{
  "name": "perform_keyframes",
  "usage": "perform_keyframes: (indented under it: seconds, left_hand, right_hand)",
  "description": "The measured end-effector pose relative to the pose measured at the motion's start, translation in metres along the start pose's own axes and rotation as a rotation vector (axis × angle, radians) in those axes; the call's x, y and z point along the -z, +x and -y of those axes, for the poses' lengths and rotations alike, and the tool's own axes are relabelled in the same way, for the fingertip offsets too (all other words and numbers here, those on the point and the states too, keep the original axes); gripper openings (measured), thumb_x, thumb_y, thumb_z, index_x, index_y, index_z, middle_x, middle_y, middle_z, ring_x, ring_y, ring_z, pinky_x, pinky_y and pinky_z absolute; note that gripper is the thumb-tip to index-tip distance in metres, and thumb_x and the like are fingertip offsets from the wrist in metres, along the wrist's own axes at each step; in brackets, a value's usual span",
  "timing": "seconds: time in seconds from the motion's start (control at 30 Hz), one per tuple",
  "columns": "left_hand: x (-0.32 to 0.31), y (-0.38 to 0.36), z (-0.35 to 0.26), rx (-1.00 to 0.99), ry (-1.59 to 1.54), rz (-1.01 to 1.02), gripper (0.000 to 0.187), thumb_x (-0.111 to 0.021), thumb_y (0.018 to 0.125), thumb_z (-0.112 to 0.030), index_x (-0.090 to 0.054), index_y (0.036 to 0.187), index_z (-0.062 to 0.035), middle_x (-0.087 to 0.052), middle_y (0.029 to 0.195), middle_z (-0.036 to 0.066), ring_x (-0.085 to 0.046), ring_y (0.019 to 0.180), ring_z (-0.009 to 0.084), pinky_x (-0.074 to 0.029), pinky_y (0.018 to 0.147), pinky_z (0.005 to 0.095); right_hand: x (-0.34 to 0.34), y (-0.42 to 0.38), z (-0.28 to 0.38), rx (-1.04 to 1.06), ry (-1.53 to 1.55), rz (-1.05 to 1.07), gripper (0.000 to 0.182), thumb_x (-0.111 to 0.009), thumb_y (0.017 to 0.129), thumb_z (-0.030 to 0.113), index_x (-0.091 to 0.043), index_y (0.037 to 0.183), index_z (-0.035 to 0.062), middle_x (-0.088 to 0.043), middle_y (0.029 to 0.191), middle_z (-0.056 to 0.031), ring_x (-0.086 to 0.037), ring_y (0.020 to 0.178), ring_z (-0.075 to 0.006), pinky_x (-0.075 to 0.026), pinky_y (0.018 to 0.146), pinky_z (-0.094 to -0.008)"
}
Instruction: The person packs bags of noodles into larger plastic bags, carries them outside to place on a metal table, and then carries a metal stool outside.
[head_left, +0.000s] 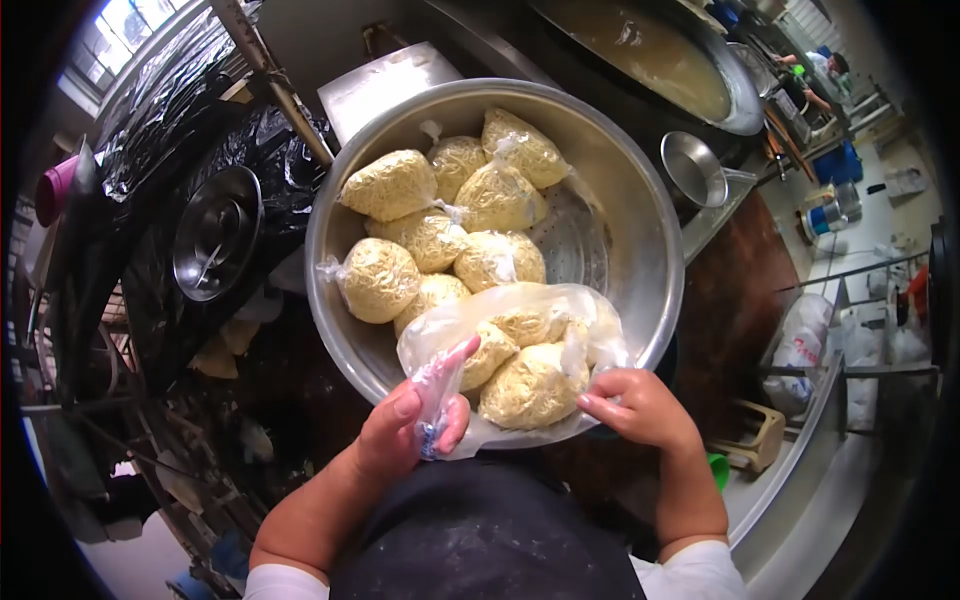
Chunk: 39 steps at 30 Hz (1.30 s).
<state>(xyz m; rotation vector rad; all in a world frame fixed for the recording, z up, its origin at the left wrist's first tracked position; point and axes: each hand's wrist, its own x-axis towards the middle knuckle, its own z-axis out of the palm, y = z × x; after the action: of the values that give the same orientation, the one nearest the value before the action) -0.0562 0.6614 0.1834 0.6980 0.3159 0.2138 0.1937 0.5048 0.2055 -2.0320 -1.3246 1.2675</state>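
Observation:
A large clear plastic bag lies over the near rim of a wide metal basin. Inside it are several small knotted bags of pale yellow shreds, one of them a plump bag at the front. My left hand grips the large bag's left edge, with bunched plastic between thumb and fingers and one finger stretched out. On the other side, my right hand pinches the bag's right edge. More knotted bags of the same shreds are heaped in the basin's left and far parts.
Beyond the basin is a big pan of cloudy brownish liquid. A metal ladle rests at its near side. Black plastic sheeting and a dark metal bowl are on the left. Another person stands far off at upper right.

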Motion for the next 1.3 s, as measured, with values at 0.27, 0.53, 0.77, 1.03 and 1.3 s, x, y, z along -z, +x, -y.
perform_keyframes:
  seconds: [0.27,0.53,0.77,1.03,1.3]
  left_hand:
    - [-0.006,0.019,-0.004,-0.072,0.003,-0.038,0.096,-0.052,0.076,-0.060,-0.017,0.142,0.0003,-0.050,0.063,0.004,-0.042,0.054,0.0083,-0.032,0.053,0.0184]
    - [-0.003,0.024,-0.008,-0.112,-0.004,-0.070,0.099,-0.050,0.075,-0.065,-0.017,0.142,0.0003,-0.050,0.060,0.004,-0.042,0.052,0.0086,-0.032,0.051,0.0181]
    - [-0.005,0.022,-0.010,-0.089,0.028,-0.118,0.098,-0.047,0.076,-0.066,-0.017,0.142,-0.0001,-0.050,0.060,0.004,-0.041,0.052,0.0083,-0.031,0.051,0.0184]
    - [-0.013,0.024,-0.006,-0.090,0.040,-0.156,0.099,-0.050,0.075,-0.067,-0.019,0.142,-0.0010,-0.049,0.061,0.003,-0.041,0.053,0.0079,-0.030,0.051,0.0180]
    - [-0.012,0.022,-0.006,-0.083,0.054,-0.183,0.097,-0.051,0.075,-0.065,-0.022,0.141,-0.0006,-0.049,0.061,0.002,-0.041,0.053,0.0071,-0.029,0.051,0.0173]
  right_hand:
    - [-0.036,0.055,-0.046,0.258,-0.184,-0.119,0.034,-0.066,0.078,0.035,-0.060,0.092,0.0048,-0.058,0.092,-0.0135,-0.055,0.089,-0.0325,-0.044,0.077,-0.0403]
    - [-0.014,0.044,-0.054,0.179,-0.119,-0.025,0.036,-0.064,0.080,0.036,-0.063,0.099,0.0052,-0.061,0.097,-0.0150,-0.057,0.092,-0.0337,-0.045,0.081,-0.0390]
    - [0.021,0.107,-0.018,0.162,0.652,-0.106,0.017,-0.068,0.081,0.017,-0.059,0.085,0.0025,-0.062,0.080,-0.0027,-0.058,0.073,-0.0073,-0.046,0.064,-0.0219]
    - [-0.018,0.246,-0.017,-0.010,-0.570,-0.147,0.034,-0.066,0.074,0.021,-0.060,0.103,0.0028,-0.061,0.104,-0.0180,-0.059,0.100,-0.0304,-0.047,0.086,-0.0377]
    - [-0.021,0.251,-0.047,0.059,-0.520,-0.243,0.016,-0.052,0.078,0.010,-0.059,0.090,0.0013,-0.062,0.092,-0.0202,-0.060,0.091,-0.0353,-0.047,0.080,-0.0410]
